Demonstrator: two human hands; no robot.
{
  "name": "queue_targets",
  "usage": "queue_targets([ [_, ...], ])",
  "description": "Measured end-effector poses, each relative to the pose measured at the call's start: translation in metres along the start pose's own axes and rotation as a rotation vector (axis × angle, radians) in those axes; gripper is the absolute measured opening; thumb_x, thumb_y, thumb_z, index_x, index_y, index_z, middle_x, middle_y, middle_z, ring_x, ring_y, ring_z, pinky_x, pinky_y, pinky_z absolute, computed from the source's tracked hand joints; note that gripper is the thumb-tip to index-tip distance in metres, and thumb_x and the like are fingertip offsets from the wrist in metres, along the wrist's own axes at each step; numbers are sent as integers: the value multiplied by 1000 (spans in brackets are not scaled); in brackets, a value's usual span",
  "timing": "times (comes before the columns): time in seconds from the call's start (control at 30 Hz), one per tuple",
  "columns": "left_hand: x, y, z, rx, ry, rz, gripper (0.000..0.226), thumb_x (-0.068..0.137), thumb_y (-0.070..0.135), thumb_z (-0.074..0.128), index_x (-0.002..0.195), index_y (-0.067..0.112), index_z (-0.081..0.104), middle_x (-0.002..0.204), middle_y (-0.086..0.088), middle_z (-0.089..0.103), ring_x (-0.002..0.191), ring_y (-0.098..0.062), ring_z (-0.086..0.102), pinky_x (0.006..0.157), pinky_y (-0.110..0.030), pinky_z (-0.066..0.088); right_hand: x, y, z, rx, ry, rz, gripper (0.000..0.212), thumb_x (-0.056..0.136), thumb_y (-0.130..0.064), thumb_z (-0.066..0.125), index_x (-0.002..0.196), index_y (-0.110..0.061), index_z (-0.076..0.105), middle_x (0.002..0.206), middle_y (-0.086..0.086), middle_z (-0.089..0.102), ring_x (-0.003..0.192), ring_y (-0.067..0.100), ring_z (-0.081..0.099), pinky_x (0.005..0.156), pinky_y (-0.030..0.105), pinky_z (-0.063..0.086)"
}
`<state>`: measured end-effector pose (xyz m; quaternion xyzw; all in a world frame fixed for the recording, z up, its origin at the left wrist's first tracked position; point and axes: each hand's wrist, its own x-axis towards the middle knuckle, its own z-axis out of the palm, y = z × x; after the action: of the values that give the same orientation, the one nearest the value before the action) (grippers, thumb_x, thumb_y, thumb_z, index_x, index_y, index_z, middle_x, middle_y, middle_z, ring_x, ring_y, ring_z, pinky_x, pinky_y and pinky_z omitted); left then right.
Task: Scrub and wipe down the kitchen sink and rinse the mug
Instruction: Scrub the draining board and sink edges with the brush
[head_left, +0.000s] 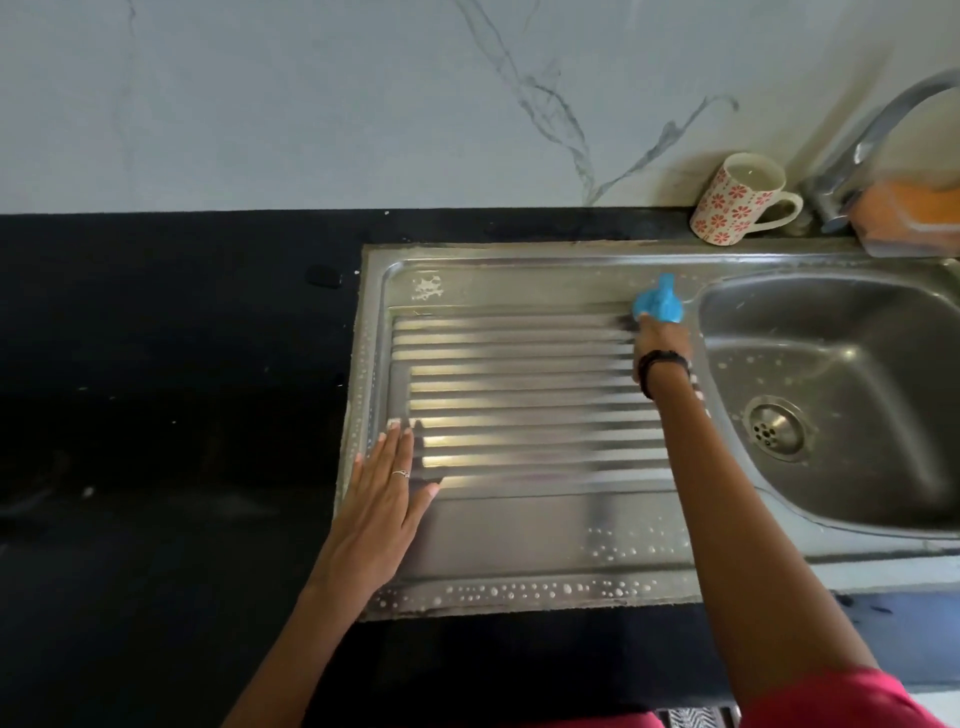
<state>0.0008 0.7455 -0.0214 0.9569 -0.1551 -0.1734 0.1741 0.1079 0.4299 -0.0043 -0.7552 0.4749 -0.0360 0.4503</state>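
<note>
A steel sink unit has a ribbed drainboard (519, 395) on the left and a basin (852, 364) with a round drain (776, 428) on the right. Soap suds dot its front rim and left edge. My right hand (661, 345) is shut on a blue cloth (658, 304) pressed on the drainboard's far right corner, beside the basin. My left hand (382, 488) lies flat, fingers together, on the drainboard's near left part. A white mug with red flowers (737, 205) stands on the counter behind the sink, by the wall.
A chrome tap (878, 130) rises at the back right, with an orange sponge in a clear holder (914, 218) beside it. Black countertop (156, 389) spreads to the left and in front. A marble-patterned wall backs the counter.
</note>
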Motion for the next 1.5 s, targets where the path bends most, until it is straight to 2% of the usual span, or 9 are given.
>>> queue_targets([
  [0.2, -15, -6, 6, -57, 48, -31, 93, 64, 80, -20, 139, 25, -21, 148, 11, -24, 137, -2, -22, 107, -19, -18, -86, -47, 117, 15, -489, -229, 38, 97, -29, 44, 124, -3, 52, 116, 14, 59, 97, 25, 55, 76, 28, 42],
  [0.37, -23, -7, 4, -51, 64, -76, 67, 98, 44, 26, 143, 19, -16, 152, 5, -20, 136, -3, -22, 107, -21, -17, -143, -55, 153, -132, -715, -308, 42, 95, -30, 44, 122, 2, 50, 96, 11, 52, 80, 20, 50, 71, 33, 44],
  [0.57, -27, -5, 4, -75, 19, -25, 73, 81, 66, 3, 137, 25, -20, 146, 11, -24, 133, -1, -24, 101, -16, -23, -150, -2, 82, -176, -883, -264, 21, 96, -29, 45, 93, -10, 53, 59, -4, 38, 40, 3, 33, 35, 15, 28],
  [0.73, -27, -5, 4, -86, 14, -35, 61, 97, 44, 21, 135, 24, -21, 152, 6, -19, 134, -1, -22, 106, -20, -18, -148, -8, 88, -190, -819, -328, 39, 97, -28, 43, 114, 5, 54, 61, -2, 37, 50, 9, 33, 46, 22, 28],
  [0.93, -30, -7, 3, -60, 40, -41, 62, 100, 37, 26, 147, 16, -8, 156, 2, -10, 134, -1, -18, 106, -17, -15, -126, -67, 134, -97, -718, -265, 42, 96, -30, 44, 128, -2, 47, 82, 2, 50, 55, 8, 39, 46, 18, 32],
  [1.03, -35, -7, 6, -56, 55, -50, 63, 100, 39, 27, 146, 17, -11, 156, 2, -10, 134, -1, -19, 107, -18, -16, -139, -54, 132, -153, -749, -319, 40, 97, -29, 43, 125, -1, 49, 72, -2, 46, 53, 7, 38, 46, 18, 32],
  [1.2, -44, -8, 11, -58, 56, -77, 63, 94, 52, 16, 136, 22, -20, 148, 8, -19, 133, -1, -21, 105, -18, -20, -181, 14, 95, -217, -928, -384, 33, 97, -27, 43, 116, -2, 53, 66, -5, 42, 52, 6, 38, 44, 15, 33],
  [1.37, -52, -17, 13, -11, 96, -59, 81, 74, 70, -17, 139, 23, -15, 150, 6, -13, 138, -4, -14, 106, -20, -18, -172, -4, 120, -240, -789, -439, 40, 96, -31, 43, 117, 2, 54, 85, 9, 54, 63, 14, 47, 61, 27, 41],
  [1.5, -53, -13, 12, -42, 75, -94, 63, 95, 48, 19, 136, 21, -20, 155, 3, -13, 136, -3, -18, 106, -19, -18, -140, -60, 141, -206, -751, -333, 41, 96, -29, 44, 126, -1, 47, 73, 0, 46, 57, 9, 42, 50, 20, 35],
])
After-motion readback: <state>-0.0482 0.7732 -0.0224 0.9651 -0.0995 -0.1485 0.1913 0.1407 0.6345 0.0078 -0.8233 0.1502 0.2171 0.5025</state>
